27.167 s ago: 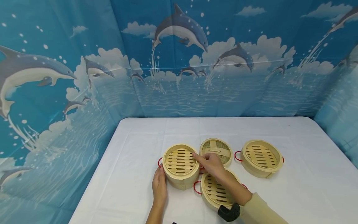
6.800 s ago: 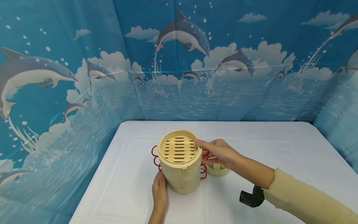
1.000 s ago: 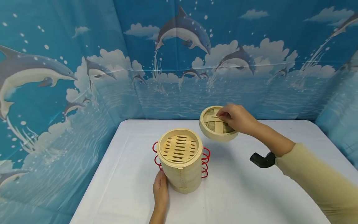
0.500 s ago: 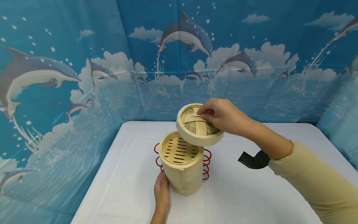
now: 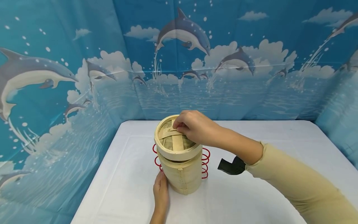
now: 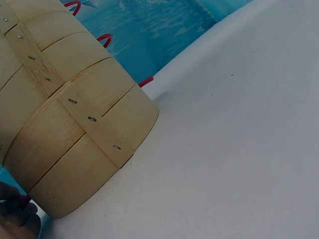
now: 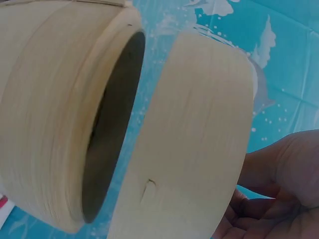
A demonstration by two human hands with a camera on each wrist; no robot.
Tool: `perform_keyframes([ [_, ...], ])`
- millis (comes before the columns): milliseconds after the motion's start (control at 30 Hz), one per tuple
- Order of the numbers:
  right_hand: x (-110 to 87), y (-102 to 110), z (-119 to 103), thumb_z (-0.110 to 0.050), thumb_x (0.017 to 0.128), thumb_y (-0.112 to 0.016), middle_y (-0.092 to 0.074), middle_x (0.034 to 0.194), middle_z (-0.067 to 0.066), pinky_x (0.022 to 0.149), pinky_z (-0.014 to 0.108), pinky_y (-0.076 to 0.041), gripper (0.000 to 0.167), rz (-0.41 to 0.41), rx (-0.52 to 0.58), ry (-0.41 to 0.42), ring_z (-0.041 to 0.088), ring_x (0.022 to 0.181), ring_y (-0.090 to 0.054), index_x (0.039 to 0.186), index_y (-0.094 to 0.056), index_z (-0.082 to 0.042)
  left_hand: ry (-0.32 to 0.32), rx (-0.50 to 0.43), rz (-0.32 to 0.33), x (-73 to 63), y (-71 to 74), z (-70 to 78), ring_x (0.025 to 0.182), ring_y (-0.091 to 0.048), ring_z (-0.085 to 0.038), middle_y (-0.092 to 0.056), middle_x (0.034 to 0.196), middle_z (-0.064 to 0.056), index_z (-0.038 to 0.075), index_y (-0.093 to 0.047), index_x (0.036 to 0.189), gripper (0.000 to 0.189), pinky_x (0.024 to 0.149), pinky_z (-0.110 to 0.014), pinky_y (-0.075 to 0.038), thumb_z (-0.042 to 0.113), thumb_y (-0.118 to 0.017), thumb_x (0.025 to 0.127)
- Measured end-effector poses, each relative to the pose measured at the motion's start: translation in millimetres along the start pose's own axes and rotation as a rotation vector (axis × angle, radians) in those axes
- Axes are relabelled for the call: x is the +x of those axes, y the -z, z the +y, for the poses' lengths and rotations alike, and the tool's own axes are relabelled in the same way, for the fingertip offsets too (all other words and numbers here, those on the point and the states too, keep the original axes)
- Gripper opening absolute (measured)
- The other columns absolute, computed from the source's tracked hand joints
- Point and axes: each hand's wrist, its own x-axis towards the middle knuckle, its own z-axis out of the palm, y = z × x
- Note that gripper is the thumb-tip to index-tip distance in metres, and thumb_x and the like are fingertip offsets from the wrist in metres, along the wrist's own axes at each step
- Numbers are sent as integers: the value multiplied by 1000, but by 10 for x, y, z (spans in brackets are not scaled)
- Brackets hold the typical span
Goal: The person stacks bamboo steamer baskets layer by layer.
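A tall stack of round bamboo steamer baskets [image 5: 183, 179] stands on the white table, with red loop handles [image 5: 206, 161] down both sides. My left hand [image 5: 161, 189] is at its lower left; in the left wrist view its fingers [image 6: 17, 211] pinch a low red handle. Just above the stack hangs the woven bamboo steamer lid [image 5: 167, 141], tilted slightly. My right hand [image 5: 199, 127] pinches the strap on top of the lid. The right wrist view shows a gap between the lid [image 7: 184, 134] and the top basket's rim [image 7: 79, 149].
White cloth covers the table [image 5: 251, 193]. A blue dolphin-print curtain [image 5: 237, 90] hangs behind it and along the sides. A black device [image 5: 232, 165] is strapped at the right wrist.
Baskets that stood apart earlier are now stacked. In the last second my right hand has carried the lid left and down, over the stack. The left hand has stayed put.
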Motion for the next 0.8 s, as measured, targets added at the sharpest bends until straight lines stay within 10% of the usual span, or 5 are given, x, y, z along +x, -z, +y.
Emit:
perform_keyframes([
  [800, -28, -225, 23, 5, 86, -60, -61, 92, 4, 68, 23, -50, 14, -2, 9, 6, 16, 86, -56, 94, -68, -2, -2, -5, -8, -12, 9, 26, 121, -44, -27, -54, 126, -14, -4, -52, 125, 35, 100, -20, -33, 17, -37, 101],
])
